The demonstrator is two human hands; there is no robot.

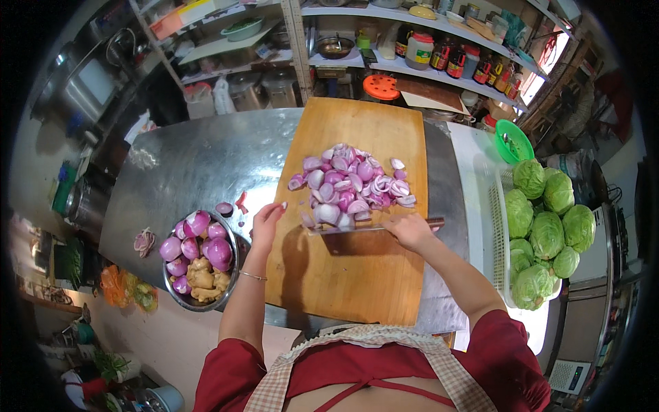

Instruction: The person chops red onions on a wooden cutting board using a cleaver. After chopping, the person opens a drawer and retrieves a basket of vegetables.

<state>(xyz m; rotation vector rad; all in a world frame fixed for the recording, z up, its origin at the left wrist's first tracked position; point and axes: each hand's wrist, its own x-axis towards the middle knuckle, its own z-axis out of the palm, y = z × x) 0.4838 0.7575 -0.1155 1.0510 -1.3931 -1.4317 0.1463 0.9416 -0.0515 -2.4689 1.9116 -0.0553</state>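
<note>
My right hand (410,231) grips a cleaver (355,227) by its handle end, the blade lying sideways along the near edge of a pile of cut red onions (342,183). That pile rests on a large wooden cutting board (355,288). Over the board's left edge, my left hand (267,219) pinches a small pale piece (284,205), probably onion. A steel bowl (234,273) left of the board holds whole red onions (220,253) and ginger root (201,274). An onion piece (224,208) and red scraps (241,202) lie on the metal table near that bowl.
The metal table (175,170) carries onion trimmings (144,242) at left. At right stand a white plastic basket (498,232) of green cabbages (547,234) and a green bowl (514,141) with a spoon. Shelves (381,64) with sauce bottles (456,63) and jars stand beyond the board.
</note>
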